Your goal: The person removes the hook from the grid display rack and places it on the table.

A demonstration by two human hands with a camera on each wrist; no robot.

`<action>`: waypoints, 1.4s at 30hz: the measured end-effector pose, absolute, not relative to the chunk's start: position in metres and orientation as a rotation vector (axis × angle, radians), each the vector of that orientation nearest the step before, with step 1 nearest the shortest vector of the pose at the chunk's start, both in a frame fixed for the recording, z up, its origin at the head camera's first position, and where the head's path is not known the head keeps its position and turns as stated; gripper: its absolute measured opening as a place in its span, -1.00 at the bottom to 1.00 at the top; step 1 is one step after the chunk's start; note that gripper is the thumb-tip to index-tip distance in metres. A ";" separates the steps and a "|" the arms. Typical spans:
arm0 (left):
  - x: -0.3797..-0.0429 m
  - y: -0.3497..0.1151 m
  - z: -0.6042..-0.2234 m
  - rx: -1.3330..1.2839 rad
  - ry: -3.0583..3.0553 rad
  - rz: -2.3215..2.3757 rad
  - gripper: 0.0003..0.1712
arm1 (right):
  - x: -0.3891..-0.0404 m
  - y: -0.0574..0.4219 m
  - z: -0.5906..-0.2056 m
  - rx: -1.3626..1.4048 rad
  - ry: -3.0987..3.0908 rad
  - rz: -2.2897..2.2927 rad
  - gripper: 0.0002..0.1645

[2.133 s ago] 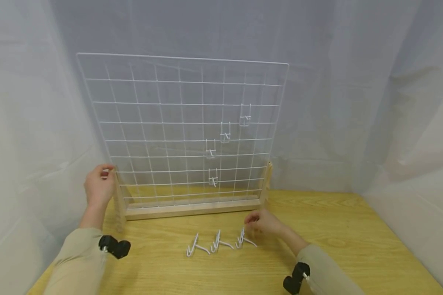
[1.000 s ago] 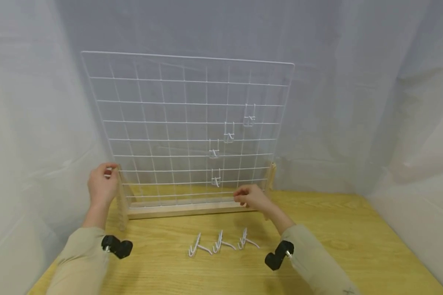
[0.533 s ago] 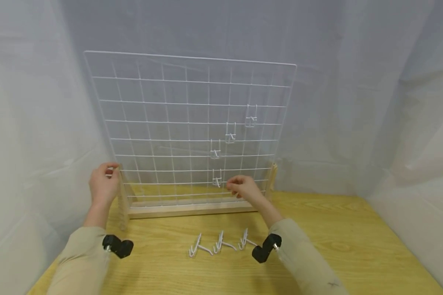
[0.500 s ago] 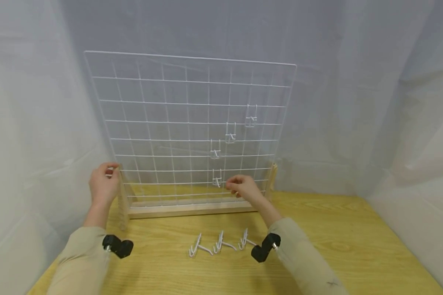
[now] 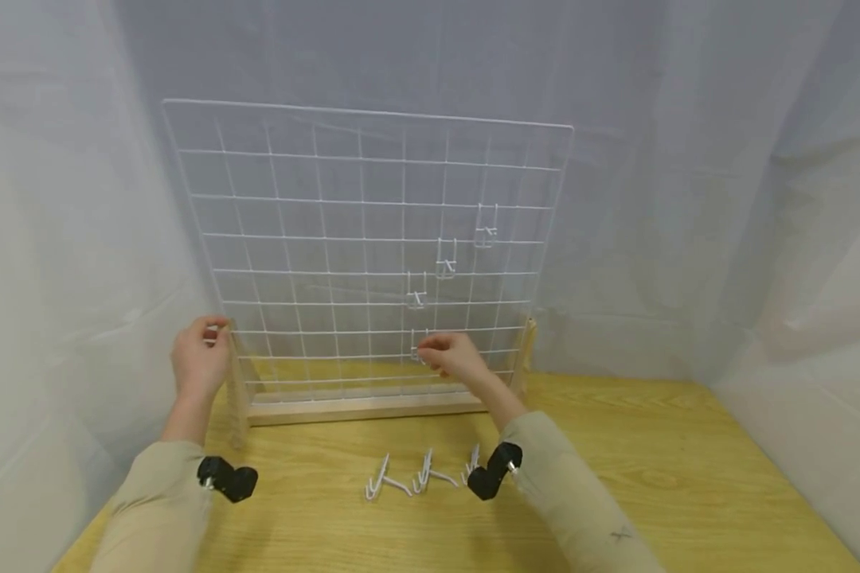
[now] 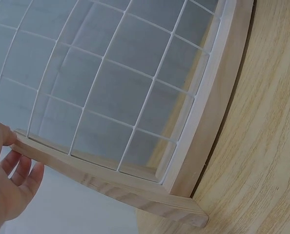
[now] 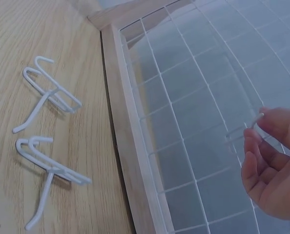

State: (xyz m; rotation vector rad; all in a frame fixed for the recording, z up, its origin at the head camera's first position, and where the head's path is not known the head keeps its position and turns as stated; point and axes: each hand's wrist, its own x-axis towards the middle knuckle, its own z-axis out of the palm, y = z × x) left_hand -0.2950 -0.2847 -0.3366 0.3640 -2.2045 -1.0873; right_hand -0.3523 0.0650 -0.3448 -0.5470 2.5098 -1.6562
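Note:
My left hand point(image 5: 199, 358) pinches the top of the left post point(image 6: 111, 187) of a wooden stand, thumb on one face and fingers on the other. A white wire grid panel point(image 5: 365, 114) stands upright in that frame. With thumb and forefinger my right hand point(image 5: 455, 358) pinches the prong of the lowest white wire hook point(image 7: 235, 132) on the grid; the fingers partly cover this hook in the head view. Three more hooks hang above it in a rising diagonal: the lower point(image 5: 416, 300), the middle point(image 5: 446, 267) and the top right one point(image 5: 485, 235).
Three loose hooks lie on the wooden table point(image 5: 616, 446) before the stand: left point(image 5: 377, 479), middle point(image 5: 424, 473) and right point(image 5: 474, 458), the last partly behind the black wrist mount point(image 5: 494, 471). Pale sheeting point(image 5: 631, 239) surrounds the table.
From beside the loose hooks, my right hand has risen leftward to the lowest hanging hook and now pinches its prong. My left hand stays on the post. The hooks hang where they were.

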 end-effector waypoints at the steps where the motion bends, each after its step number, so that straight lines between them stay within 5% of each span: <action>1: -0.295 -0.285 -0.337 0.362 -2.202 -1.085 -0.69 | -0.352 0.064 -0.345 -0.537 2.511 -1.648 -0.70; 42: -0.296 -0.277 -0.337 0.349 -2.183 -1.093 -0.69 | -0.348 0.089 -0.335 -0.429 2.461 -1.817 -0.74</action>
